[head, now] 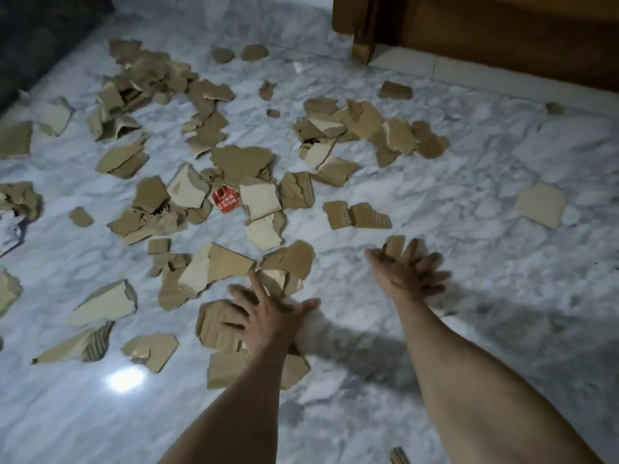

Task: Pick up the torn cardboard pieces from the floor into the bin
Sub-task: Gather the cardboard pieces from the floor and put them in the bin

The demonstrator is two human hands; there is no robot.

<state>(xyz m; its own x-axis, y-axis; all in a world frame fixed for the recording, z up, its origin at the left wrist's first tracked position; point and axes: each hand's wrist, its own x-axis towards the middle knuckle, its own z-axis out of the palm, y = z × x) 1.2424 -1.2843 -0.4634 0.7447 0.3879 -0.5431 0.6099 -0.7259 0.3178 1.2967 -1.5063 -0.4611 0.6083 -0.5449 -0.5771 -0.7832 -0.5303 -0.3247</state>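
Reaching low over the floor [502, 169], the right hand [410, 274] pinches a small scrap [394, 246]; the left hand [264, 316], fingers spread, presses a larger piece [216, 324] beneath its palm, more just ahead.

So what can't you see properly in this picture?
- The bin: not in the head view at all.
- The red scrap: its white writing is too small and blurred to read.
- The cardboard under the left hand: partly covered by the hand and arm.
- The right hand: blurred, so whether it grips the small piece is unclear.
- The wooden furniture: cut off by the top edge.
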